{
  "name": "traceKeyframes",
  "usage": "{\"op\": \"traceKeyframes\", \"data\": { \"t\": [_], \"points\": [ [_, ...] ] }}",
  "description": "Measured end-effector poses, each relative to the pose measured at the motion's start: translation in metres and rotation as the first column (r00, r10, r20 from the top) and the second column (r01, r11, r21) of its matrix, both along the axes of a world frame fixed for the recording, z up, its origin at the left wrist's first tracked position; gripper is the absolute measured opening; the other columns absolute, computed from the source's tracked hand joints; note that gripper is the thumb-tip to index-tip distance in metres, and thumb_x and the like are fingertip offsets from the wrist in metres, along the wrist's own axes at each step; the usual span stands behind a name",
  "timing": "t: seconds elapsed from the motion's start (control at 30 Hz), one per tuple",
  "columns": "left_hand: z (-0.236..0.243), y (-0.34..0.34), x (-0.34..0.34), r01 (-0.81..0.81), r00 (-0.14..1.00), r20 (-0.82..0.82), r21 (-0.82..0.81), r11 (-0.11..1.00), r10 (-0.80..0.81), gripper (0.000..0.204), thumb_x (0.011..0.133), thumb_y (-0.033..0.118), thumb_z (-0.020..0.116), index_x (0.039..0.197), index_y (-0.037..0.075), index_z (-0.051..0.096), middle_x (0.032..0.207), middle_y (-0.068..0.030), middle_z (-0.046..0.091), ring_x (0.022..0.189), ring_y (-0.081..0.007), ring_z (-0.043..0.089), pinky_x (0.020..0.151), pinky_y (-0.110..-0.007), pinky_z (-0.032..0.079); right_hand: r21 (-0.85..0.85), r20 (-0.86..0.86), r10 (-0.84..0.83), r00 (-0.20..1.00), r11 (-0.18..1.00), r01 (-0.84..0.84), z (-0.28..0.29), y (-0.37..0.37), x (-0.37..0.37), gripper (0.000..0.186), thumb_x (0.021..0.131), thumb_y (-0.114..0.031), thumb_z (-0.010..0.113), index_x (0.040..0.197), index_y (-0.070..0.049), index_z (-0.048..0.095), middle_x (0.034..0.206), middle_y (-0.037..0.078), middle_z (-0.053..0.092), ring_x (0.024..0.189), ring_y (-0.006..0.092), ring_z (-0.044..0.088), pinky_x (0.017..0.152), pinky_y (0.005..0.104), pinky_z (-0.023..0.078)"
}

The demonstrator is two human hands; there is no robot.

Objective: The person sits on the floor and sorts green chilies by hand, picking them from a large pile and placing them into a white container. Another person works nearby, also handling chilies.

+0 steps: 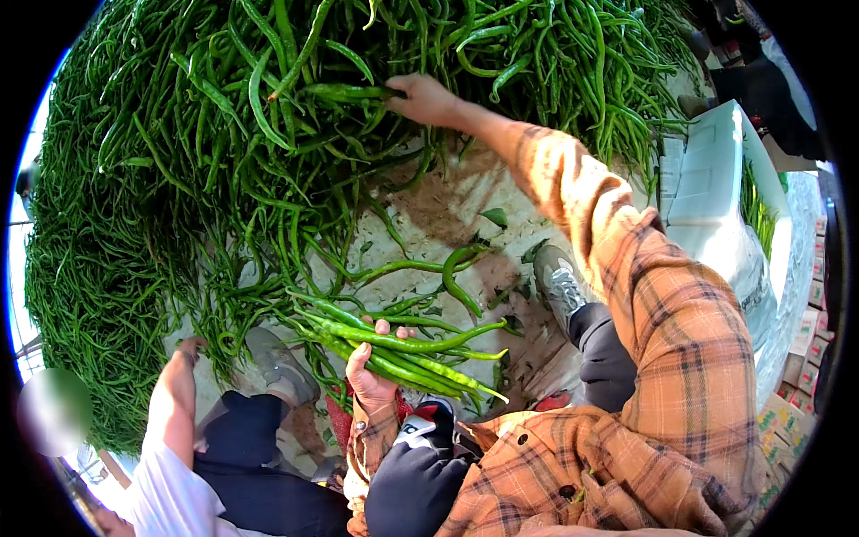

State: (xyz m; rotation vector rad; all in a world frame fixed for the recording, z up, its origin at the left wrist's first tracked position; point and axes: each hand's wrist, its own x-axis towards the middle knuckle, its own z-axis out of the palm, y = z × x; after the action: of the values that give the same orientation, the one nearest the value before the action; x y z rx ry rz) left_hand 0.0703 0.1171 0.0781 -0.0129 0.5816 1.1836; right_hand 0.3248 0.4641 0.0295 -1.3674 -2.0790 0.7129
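A bunch of long green chili peppers [420,353] is gripped in my left hand [371,380], low in front of me. The fingers wrap round it, and the pepper tips point to the right. My right arm stretches forward to a big heap of green chili peppers [224,170]. There my right hand [422,100] is closed on the end of a thick dark green chili pepper [344,92] lying on the heap. Its fingertips are partly shaded.
A co-worker's hand [190,347] touches the heap's edge at the left. Loose chili peppers [461,282] and leaves [495,217] lie on the pale ground sheet [465,192]. A white foam box [707,170] with peppers stands at the right. Printed cartons [787,430] are stacked at the lower right.
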Motion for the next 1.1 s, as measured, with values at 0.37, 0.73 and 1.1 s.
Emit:
{"op": "traceKeyframes", "data": {
  "t": [0.37,0.73,1.1],
  "points": [
    [0.005,-0.009,0.009,0.021,1.000,-0.010,-0.025,0.999,-0.021,0.047,0.076,0.020,0.064,0.119,0.012,0.048,0.102,-0.0059,0.053,0.098,-0.0311,0.052,0.100,-0.052,0.035,-0.610,-0.776,-0.193,0.601,0.474,-0.635,0.091,-0.026,0.049,0.033,0.094,-0.022,0.057,0.113,0.006,0.056,0.082,0.005,0.062,0.067,0.0126,0.058,0.062,0.0288,0.051],
    [0.007,-0.016,0.007,0.029,0.999,-0.025,0.003,1.000,-0.029,0.045,0.076,0.018,0.063,0.118,0.013,0.049,0.102,-0.0063,0.054,0.098,-0.0306,0.053,0.100,-0.051,0.036,-0.649,-0.761,-0.176,0.625,0.231,-0.725,0.056,-0.094,0.035,0.031,0.091,-0.013,0.056,0.118,0.002,0.052,0.104,0.011,0.065,0.087,0.0205,0.066,0.079,0.0365,0.054],
    [-0.002,-0.023,0.011,0.043,0.999,-0.009,-0.042,0.998,-0.043,0.045,0.077,0.020,0.064,0.118,0.011,0.048,0.102,-0.0047,0.053,0.100,-0.0295,0.053,0.102,-0.050,0.034,-0.822,-0.500,0.013,0.866,0.307,-0.479,-0.025,-0.170,0.037,0.019,0.084,-0.021,0.068,0.090,-0.002,0.067,0.083,0.004,0.066,0.070,0.0145,0.059,0.064,0.0300,0.053]
  ]
}}
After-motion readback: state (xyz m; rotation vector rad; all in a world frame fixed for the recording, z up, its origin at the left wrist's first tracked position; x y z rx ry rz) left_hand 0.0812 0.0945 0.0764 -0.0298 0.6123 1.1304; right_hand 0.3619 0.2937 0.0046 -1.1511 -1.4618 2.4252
